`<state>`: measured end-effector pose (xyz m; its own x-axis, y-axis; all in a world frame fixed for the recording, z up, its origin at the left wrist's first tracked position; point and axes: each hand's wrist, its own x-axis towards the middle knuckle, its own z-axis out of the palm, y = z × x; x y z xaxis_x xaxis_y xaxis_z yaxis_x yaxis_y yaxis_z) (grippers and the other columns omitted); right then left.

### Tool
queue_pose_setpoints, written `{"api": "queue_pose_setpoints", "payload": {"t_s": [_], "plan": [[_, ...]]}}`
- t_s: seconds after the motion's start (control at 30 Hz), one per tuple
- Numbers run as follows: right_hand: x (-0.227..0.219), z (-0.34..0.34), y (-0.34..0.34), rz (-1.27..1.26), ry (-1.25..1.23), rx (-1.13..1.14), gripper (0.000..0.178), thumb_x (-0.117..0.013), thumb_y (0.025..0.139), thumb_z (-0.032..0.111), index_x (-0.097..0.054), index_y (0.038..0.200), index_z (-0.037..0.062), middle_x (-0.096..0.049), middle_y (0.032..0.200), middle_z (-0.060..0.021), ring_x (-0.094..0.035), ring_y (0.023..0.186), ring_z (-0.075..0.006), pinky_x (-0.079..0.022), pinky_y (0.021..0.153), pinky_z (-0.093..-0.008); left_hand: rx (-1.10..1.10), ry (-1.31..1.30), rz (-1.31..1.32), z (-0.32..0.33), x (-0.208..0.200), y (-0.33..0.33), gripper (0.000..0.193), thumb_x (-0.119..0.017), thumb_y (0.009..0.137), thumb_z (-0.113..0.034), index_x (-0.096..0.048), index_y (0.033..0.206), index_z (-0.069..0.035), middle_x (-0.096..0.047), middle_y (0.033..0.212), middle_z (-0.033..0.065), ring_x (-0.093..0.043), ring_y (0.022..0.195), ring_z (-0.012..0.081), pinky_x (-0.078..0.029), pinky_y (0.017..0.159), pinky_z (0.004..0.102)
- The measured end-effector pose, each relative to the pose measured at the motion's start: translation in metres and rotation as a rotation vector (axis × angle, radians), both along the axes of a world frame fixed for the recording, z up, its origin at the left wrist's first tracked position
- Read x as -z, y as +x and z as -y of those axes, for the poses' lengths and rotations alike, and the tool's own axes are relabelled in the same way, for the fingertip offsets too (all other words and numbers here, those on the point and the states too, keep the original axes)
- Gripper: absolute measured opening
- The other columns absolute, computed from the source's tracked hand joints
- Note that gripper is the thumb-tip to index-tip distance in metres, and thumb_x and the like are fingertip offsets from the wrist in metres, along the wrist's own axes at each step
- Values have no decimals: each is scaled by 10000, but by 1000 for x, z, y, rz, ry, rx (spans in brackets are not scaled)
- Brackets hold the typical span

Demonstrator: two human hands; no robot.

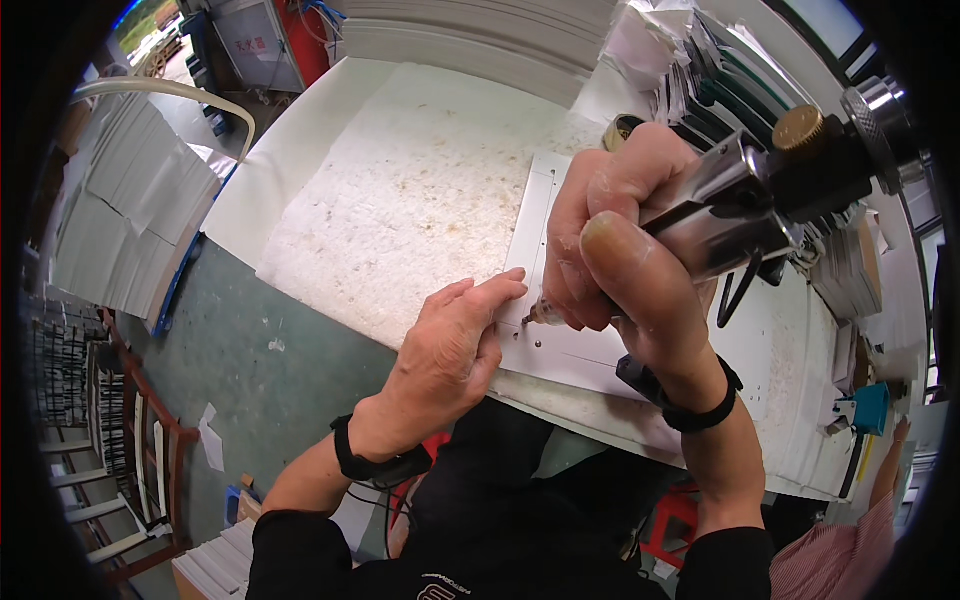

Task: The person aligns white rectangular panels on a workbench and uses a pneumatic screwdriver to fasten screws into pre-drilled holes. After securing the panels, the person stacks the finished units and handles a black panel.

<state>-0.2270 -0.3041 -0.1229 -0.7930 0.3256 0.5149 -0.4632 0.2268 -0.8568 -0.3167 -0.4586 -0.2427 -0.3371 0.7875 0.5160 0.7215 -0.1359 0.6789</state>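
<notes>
My right hand (640, 240) is wrapped round a pneumatic screwdriver (720, 205) with a shiny metal body, black fittings and a brass knob. Its narrow tip (527, 319) points down at the near left part of a white panel (590, 365). Small dark dots, screws or holes, mark the panel close to the tip. My left hand (455, 335) lies on the panel's left edge, fingers extended, index finger and thumb on either side of the tip. Whether a small part sits between those fingers I cannot make out. The right hand hides much of the panel.
The panel rests on a worktable with a rough white cover (400, 190). Behind my right hand stands a small round tin (622, 130). Stacked white boards (130, 210) stand at the left. A teal dustpan-like object (870, 408) hangs at the right edge, near another person's striped sleeve (835, 560).
</notes>
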Motion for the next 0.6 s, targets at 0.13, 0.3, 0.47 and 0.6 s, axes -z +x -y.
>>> {"api": "queue_pose_setpoints", "payload": {"t_s": [0.13, 0.3, 0.47, 0.6], "plan": [[3, 1, 0, 16, 2, -24, 237, -613, 1001, 238, -466, 1014, 53, -549, 784, -113, -450, 448, -101, -448, 413, -274, -13, 4, -51, 0, -2, 0, 539, -618, 852, 115, -549, 1355, -66, -698, 1239, 143, -691, 1072, 298, -461, 1058, 442], [-1, 1, -3, 43, -4, -86, 245, -620, 1000, 249, -470, 1005, 54, -549, 773, -114, -458, 450, -104, -455, 414, -276, 0, -93, -88, 3, -8, 1, 525, -630, 850, 88, -560, 1352, -49, -709, 1078, 136, -692, 1002, 296, -472, 1022, 423], [-23, -15, 0, -6, -22, -156, 237, -587, 1021, 265, -479, 1013, 54, -556, 787, -107, -479, 475, -107, -491, 446, -291, 22, -111, 27, 2, -10, -4, 454, -618, 911, 7, -575, 1362, -29, -707, 1144, 161, -677, 1057, 304, -468, 1029, 421], [-29, -32, 15, -134, -185, -188, 248, -467, 1085, 308, -507, 1052, 65, -573, 855, -62, -545, 606, -111, -599, 621, -365, 157, -108, 411, 2, -34, 2, 381, -588, 1038, -183, -597, 1385, -27, -694, 1268, 161, -643, 1180, 286, -454, 1057, 388]]}}
